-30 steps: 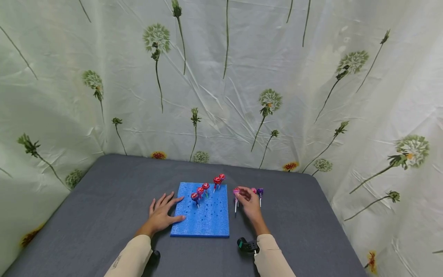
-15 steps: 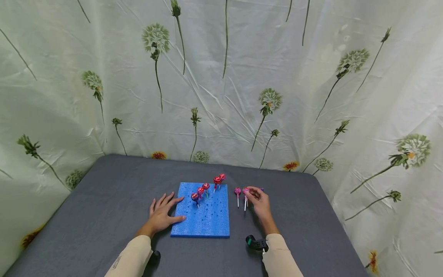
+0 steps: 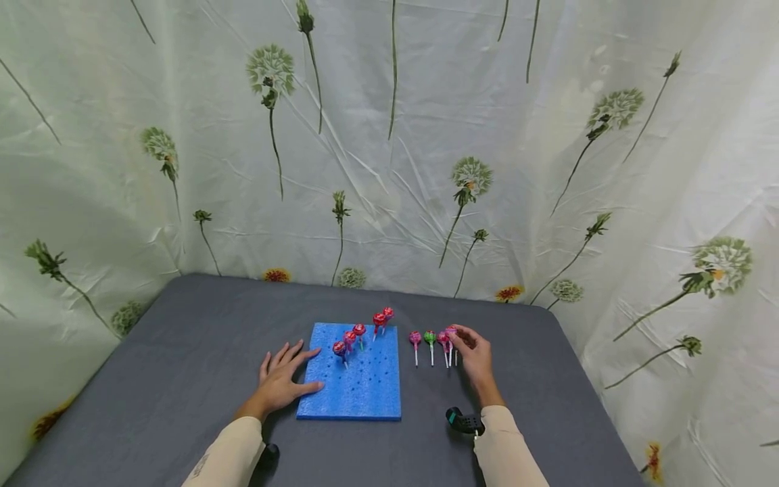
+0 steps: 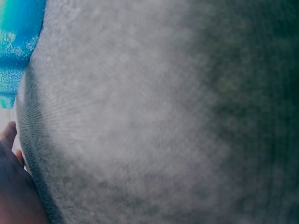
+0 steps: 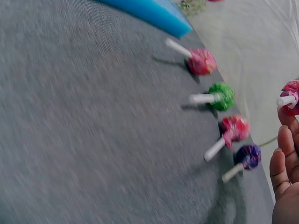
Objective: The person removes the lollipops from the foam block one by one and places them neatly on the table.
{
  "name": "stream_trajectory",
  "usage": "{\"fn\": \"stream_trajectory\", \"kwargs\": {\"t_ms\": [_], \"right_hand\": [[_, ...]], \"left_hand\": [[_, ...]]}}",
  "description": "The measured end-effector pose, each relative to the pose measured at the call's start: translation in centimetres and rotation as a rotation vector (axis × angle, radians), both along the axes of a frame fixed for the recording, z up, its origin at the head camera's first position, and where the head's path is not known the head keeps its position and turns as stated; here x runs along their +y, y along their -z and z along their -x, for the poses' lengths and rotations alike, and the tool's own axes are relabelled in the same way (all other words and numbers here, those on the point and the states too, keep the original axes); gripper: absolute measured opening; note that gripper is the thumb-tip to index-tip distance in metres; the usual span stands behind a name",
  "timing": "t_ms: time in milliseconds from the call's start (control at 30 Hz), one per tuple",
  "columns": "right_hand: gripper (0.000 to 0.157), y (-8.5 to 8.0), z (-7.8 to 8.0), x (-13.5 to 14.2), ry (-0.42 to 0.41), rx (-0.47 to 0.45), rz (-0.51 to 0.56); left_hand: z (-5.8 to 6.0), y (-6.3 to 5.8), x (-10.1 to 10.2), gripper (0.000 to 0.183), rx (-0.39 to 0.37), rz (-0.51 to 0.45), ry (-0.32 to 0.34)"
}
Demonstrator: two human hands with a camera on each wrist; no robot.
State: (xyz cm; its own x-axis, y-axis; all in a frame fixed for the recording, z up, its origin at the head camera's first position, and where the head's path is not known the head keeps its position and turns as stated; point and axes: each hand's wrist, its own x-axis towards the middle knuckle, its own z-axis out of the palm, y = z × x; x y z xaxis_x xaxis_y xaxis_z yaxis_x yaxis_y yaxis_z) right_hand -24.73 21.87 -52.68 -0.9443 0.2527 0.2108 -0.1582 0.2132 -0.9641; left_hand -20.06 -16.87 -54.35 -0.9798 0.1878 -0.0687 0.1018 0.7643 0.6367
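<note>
My right hand (image 3: 476, 357) holds a pink-wrapped lollipop (image 5: 290, 97) by its head, raised above the table at the right end of a row of lollipops. That row has a pink lollipop (image 3: 415, 337), a green lollipop (image 3: 429, 336), a pink-red lollipop (image 5: 235, 128) and a purple lollipop (image 5: 248, 156). In the head view the purple one is mostly hidden behind my right hand. My left hand (image 3: 280, 382) lies with fingers spread, thumb and index finger touching the left edge of a blue foam board (image 3: 349, 399) with holes. Several lollipops (image 3: 339, 348) stand in the board.
The dark grey table (image 3: 219, 338) extends around the board and ends at a floral curtain (image 3: 389, 169) along the back and sides. A black strap device (image 3: 464, 421) sits at my right wrist.
My right hand has moved to the right along the row with the pink lollipop, uncovering the pink, green and pink-red ones. My left hand and the board keep their places.
</note>
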Motion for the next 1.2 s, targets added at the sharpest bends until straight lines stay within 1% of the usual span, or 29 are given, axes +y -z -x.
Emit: {"fn": "stream_trajectory", "kwargs": {"t_ms": [300,533,733,1033,1200], "right_hand": [[0.028,0.4,0.7,2.7,0.02,0.004,-0.087],[0.026,0.6,1.3,4.5,0.039,-0.057,-0.127],[0.028,0.9,1.6,4.9,0.036,-0.133,-0.166],[0.026,2.0,2.0,5.2,0.08,-0.161,-0.213],[0.023,2.3,2.3,5.3,0.078,-0.166,-0.266]], "left_hand": [[0.2,0.2,0.2,0.079,-0.02,0.005,0.003],[0.3,0.3,0.3,0.079,-0.015,0.001,0.009],[0.3,0.4,0.0,0.079,0.003,0.011,0.004],[0.3,0.2,0.1,0.08,-0.001,0.016,0.0],[0.2,0.2,0.2,0.08,-0.008,0.019,-0.006]]}}
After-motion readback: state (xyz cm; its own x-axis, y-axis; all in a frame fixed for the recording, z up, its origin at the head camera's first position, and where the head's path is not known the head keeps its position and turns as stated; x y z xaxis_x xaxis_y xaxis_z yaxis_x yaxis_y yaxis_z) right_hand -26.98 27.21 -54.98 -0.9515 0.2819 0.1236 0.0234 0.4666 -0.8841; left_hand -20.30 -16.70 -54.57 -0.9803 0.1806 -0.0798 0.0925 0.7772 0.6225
